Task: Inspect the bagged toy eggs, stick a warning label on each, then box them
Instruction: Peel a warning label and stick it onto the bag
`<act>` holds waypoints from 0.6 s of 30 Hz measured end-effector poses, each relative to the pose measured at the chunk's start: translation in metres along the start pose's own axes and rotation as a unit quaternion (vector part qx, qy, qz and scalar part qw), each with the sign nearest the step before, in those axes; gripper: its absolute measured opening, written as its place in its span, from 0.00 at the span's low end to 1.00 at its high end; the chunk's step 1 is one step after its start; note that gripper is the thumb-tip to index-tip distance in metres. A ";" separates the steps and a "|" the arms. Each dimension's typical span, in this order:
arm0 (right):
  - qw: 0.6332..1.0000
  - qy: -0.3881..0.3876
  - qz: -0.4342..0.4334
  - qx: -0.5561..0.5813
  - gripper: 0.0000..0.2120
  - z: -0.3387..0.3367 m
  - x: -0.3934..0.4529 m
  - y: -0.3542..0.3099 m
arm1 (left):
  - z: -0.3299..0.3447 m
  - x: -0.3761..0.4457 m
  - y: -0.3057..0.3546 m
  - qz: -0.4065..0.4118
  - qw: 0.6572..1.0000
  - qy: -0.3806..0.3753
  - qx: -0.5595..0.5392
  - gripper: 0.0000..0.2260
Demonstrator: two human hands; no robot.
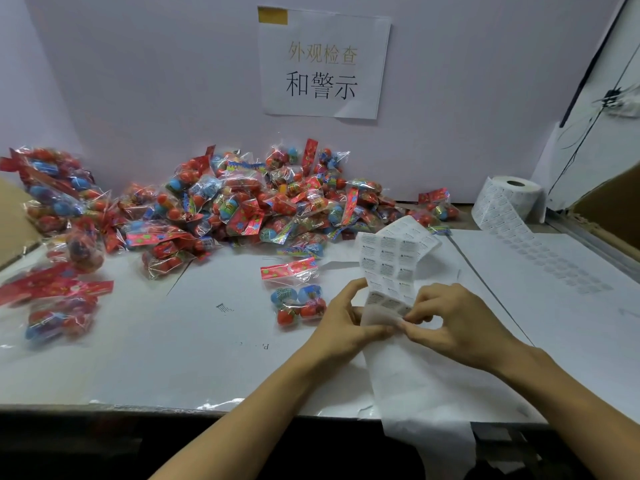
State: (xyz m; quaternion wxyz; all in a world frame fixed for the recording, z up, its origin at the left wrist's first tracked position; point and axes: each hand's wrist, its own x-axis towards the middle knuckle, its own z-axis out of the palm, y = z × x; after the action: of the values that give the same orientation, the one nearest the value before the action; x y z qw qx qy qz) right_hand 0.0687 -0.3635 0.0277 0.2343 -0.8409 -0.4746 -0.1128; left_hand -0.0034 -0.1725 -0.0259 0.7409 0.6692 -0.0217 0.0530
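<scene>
At the far left edge a brown cardboard box (14,220) showed only a corner, and in front of it a few bagged toy eggs (59,306) lay blurred on the white counter (173,358). Further right, the main pile of bags (242,206) was heaped against the back wall, under a paper sign (323,64) with printed characters. One single bag (298,296), red header up and blue and red eggs inside, lay apart from the heap, just beside the left hand (343,320).

The left hand held the strip of warning labels (391,268) at its left edge, thumb and fingers curled round the backing paper. The right hand (460,323) pinched at the lower edge of the printed part, fingertips drawn tight together on what looked like one label; whether it had lifted free could not be told. Bare backing paper (426,410) trailed down over the counter's front edge. At the right rear stood the label roll (512,199), its tail running across the counter.

The step in hand appeared to be peeling a label. The next move would likely call for carrying it left to the single bag and pressing it flat on the film, without letting it fold onto itself.
</scene>
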 end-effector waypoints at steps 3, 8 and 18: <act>1.000 -0.027 -0.002 -0.004 0.05 -0.002 0.000 0.001 | 0.000 0.000 -0.001 -0.007 0.999 0.002 0.035 0.31; 0.997 -0.070 0.008 0.009 0.05 -0.002 0.000 0.005 | -0.001 0.000 -0.001 -0.009 0.998 0.000 0.063 0.31; 0.944 0.269 0.155 0.112 0.09 -0.015 0.001 0.022 | -0.001 -0.005 0.001 0.006 0.997 0.014 0.080 0.33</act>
State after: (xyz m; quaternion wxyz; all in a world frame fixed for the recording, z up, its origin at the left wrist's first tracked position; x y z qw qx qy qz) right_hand 0.0882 -0.3800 0.0349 0.4604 -0.8110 -0.2672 -0.2427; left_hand -0.0090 -0.1715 -0.0253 0.6852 0.7250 -0.0115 0.0685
